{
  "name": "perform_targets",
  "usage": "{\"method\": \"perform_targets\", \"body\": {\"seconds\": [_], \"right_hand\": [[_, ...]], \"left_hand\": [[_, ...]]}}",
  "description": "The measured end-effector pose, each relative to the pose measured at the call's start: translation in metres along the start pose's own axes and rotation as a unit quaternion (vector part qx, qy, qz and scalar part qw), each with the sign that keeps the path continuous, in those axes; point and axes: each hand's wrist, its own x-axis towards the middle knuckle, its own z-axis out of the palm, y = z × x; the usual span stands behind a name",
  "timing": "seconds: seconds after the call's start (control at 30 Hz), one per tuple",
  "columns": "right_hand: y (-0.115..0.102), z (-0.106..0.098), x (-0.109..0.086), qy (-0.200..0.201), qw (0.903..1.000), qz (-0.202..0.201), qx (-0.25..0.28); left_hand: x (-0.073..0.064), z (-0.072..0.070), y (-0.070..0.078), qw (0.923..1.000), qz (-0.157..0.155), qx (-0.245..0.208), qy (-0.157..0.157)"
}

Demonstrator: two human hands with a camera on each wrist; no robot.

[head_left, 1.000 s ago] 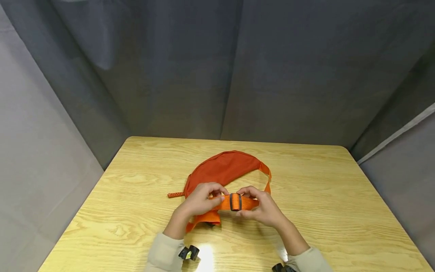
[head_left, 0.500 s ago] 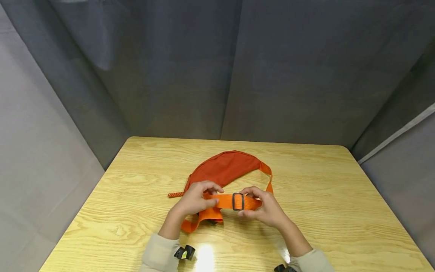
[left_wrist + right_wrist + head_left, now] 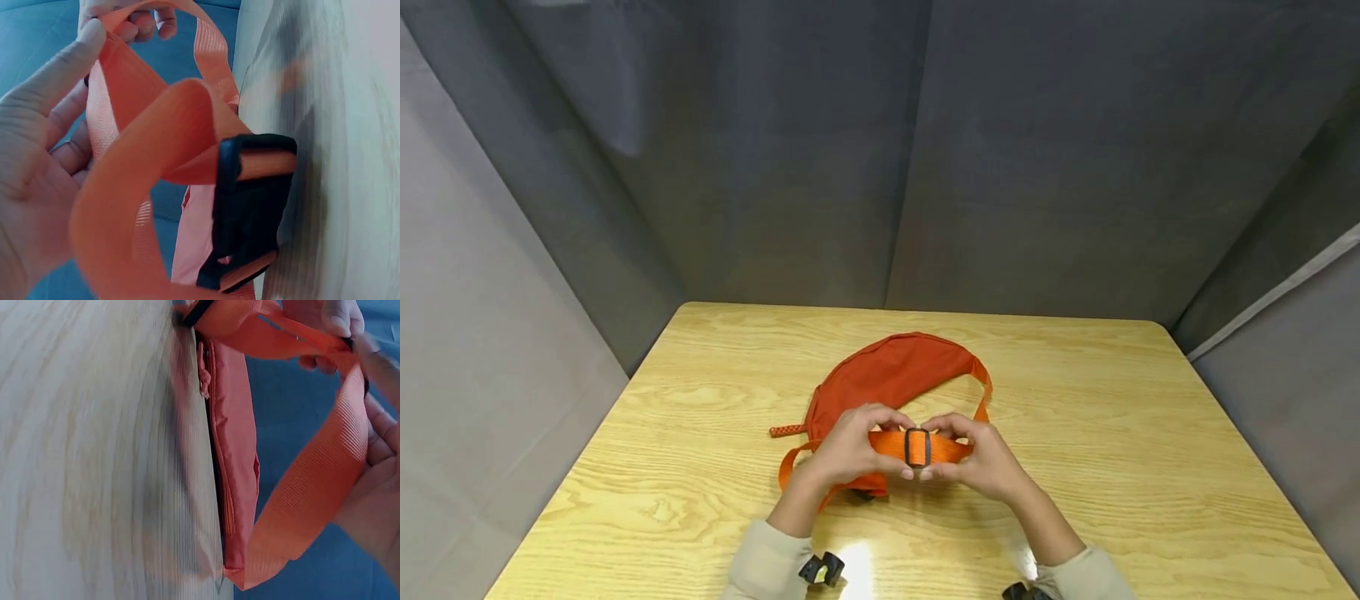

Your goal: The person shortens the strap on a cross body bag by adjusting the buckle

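A red-orange waist bag (image 3: pixel 891 367) lies on the table, its orange strap (image 3: pixel 951 451) raised in front of it. On the strap sits a black slide adjuster (image 3: pixel 917 447). My left hand (image 3: pixel 853 448) holds the strap at the adjuster's left side, fingertips above and thumb below. From the right, my right hand (image 3: pixel 981 457) grips the strap at the adjuster's other edge. The two hands' fingertips nearly meet there. A black side-release buckle (image 3: pixel 253 212), fastened, hangs low on the strap by the tabletop in the left wrist view.
The wooden table (image 3: pixel 1112 433) carries the bag. A patterned zipper pull (image 3: pixel 787 431) sticks out at the bag's left end. Dark grey curtains (image 3: pixel 775 167) stand behind the table, with lighter panels (image 3: pixel 490 292) at the sides.
My left hand first slid left along the strap, away from the adjuster, then came back right to it. The strap now forms a loop left of that wrist. My right hand stayed nearly in place.
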Motion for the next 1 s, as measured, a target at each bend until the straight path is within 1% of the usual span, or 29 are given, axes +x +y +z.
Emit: {"method": "perform_targets", "body": {"seconds": [0.13, 0.23, 0.37, 0.53, 0.67, 0.83, 0.93, 1.0], "right_hand": [[0.007, -0.010, -0.001, -0.039, 0.9969, -0.007, 0.067], [0.010, -0.019, -0.001, -0.052, 0.9941, -0.001, 0.095], [0.013, -0.022, 0.000, -0.053, 0.9931, 0.022, 0.102], [0.013, -0.019, 0.001, -0.036, 0.9916, 0.050, 0.114], [0.011, -0.011, 0.005, -0.032, 0.9883, 0.054, 0.139], [0.009, -0.002, 0.010, -0.044, 0.9815, 0.059, 0.177], [0.012, -0.002, 0.012, -0.053, 0.9833, 0.062, 0.163], [0.016, -0.006, 0.012, -0.059, 0.9871, 0.058, 0.137]], "left_hand": [[-0.001, -0.001, -0.002, 0.9999, 0.010, -0.008, 0.007], [-0.001, -0.002, -0.003, 0.9999, 0.005, -0.015, 0.000], [-0.001, -0.001, -0.003, 0.9996, -0.002, -0.023, -0.016], [-0.001, -0.001, -0.003, 0.9996, 0.005, -0.025, -0.012], [0.000, -0.001, -0.003, 0.9996, 0.011, -0.023, -0.012], [-0.001, -0.001, -0.004, 0.9995, 0.019, -0.021, -0.011], [-0.001, -0.002, -0.007, 0.9995, 0.020, -0.022, -0.005], [-0.001, -0.003, -0.008, 0.9996, 0.017, -0.023, 0.000]]}}
